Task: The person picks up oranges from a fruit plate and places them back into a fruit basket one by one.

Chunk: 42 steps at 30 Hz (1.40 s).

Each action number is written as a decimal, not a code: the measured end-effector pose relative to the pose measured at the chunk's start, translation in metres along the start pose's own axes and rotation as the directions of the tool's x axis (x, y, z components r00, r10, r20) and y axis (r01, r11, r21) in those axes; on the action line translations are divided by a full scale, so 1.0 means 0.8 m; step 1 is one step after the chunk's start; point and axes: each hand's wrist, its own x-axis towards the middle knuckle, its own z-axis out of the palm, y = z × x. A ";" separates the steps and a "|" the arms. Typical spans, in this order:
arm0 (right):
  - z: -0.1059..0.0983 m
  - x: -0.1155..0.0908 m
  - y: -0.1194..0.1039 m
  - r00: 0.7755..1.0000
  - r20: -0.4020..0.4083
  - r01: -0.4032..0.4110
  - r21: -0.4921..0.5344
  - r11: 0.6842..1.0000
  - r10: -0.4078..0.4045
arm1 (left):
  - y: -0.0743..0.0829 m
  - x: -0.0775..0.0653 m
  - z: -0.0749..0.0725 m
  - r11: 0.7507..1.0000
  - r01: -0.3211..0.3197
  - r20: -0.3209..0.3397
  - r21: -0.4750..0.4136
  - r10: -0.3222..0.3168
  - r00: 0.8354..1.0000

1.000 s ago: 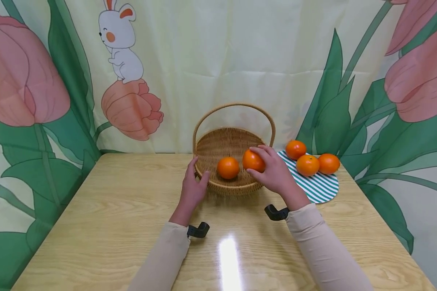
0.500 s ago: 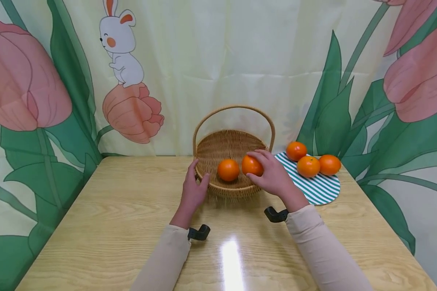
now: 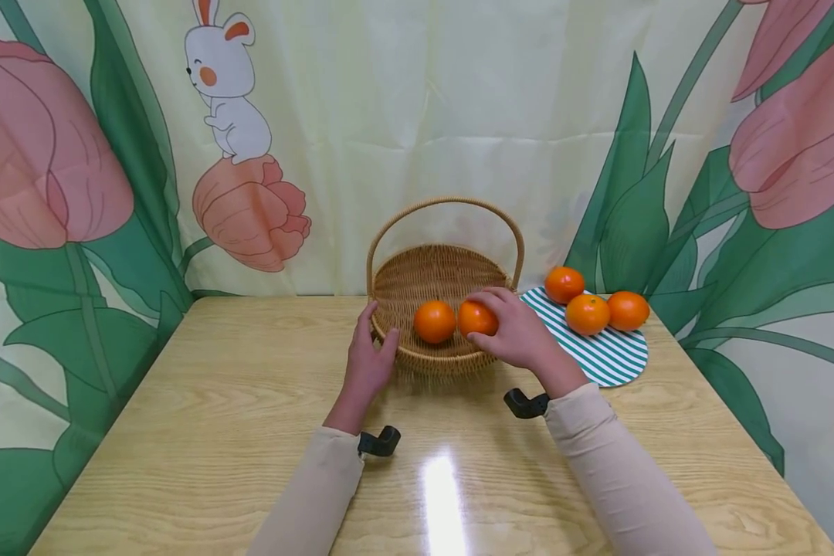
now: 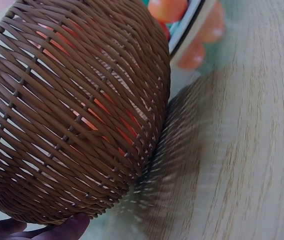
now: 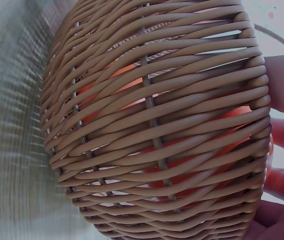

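Note:
A wicker basket (image 3: pixel 441 266) with a tall hoop handle stands at the back middle of the table. My left hand (image 3: pixel 368 359) holds its left side, fingers around the edge and thumb at the front rim. In the left wrist view, fingertips (image 4: pixel 74 226) touch the weave low at the left. My right hand (image 3: pixel 521 336) grips an orange (image 3: pixel 474 318) inside the basket, reaching in over its right rim. Just left of that fruit lies another orange (image 3: pixel 434 322). Orange patches show through the basket wall (image 5: pixel 202 135) in the right wrist view.
On a green-and-white striped mat (image 3: pixel 608 363) at the back right sit three more oranges (image 3: pixel 587 314). The wooden table (image 3: pixel 250 432) meets a curtain (image 3: pixel 403 100) printed with tulips and a rabbit directly behind the basket.
My right hand has moved slightly left and down with its orange, bringing it closer to the other orange in the basket. The left hand stays at the basket's left side.

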 end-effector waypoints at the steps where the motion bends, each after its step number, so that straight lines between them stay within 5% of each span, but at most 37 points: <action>1: 0.000 0.000 0.000 1.000 0.006 -0.001 -0.005 1.000 0.001 | 0.001 0.000 0.000 1.000 0.000 -0.002 0.000 0.000 1.000; 24: -0.005 0.010 -0.007 0.987 0.158 -0.017 -0.054 0.998 0.025 | 0.005 -0.002 -0.001 1.000 0.015 0.008 0.021 -0.015 1.000; 42: -0.007 0.012 -0.004 0.987 0.154 0.047 -0.039 0.998 -0.041 | 0.002 0.000 -0.001 1.000 -0.016 0.010 0.014 0.016 1.000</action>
